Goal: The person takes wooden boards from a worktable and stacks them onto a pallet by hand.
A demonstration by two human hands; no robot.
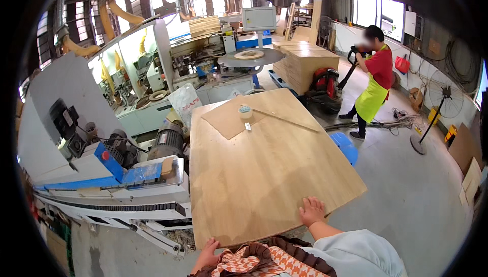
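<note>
- So, how would that big wooden board (pixel 277 175) handle, you reckon? It's right in front of the person, lying flat with its near edge up by the apron (pixel 284 260).

- Stiff, I'd say, and awkward more than fragile. Wide sheet like that is probably heavy enough to want two hands. Can't see how thick it is, or what's holding it up.

- Slippery?

- Face looks smooth, so a flat palm likely wouldn't grip much. That's the right hand (pixel 311 211) now: palm down on top near the front right edge, fingers a bit spread, not wrapped round anything. Left hand (pixel 207 255) is at the near left corner, fingertips on the edge. Can't tell if anything's curled underneath.

- Where would you grab it, then?

- Opposite edges, hands well apart, thumbs on top and fingers under. I'd go easy on the corners, they're probably what chips first. Also watch the loose bits at the far end: tape roll (pixel 245 112), brown sheet (pixel 221 123), thin wood strip (pixel 287 120). Any tilt could send them sliding.
</note>
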